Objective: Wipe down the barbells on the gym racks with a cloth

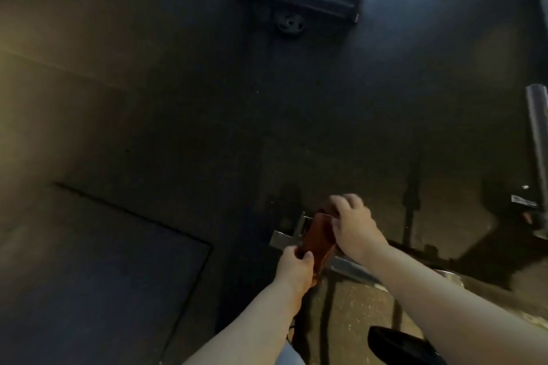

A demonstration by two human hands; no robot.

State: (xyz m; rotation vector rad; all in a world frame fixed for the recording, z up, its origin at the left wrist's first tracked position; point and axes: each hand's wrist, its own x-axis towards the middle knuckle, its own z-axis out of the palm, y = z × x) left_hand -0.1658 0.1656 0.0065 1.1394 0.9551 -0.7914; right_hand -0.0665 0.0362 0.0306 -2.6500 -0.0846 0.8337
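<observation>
Dim gym floor [148,104]; left hand [296,267], right hand [353,227] tight on cloth [318,235] over barbell [351,267].

One view alone is given, taken from a wide-angle camera worn on the head and aimed forward and steeply down, with the left hand [296,265] and right hand [353,227] seen close at lower middle and the dark floor [148,98] spread beyond.
</observation>
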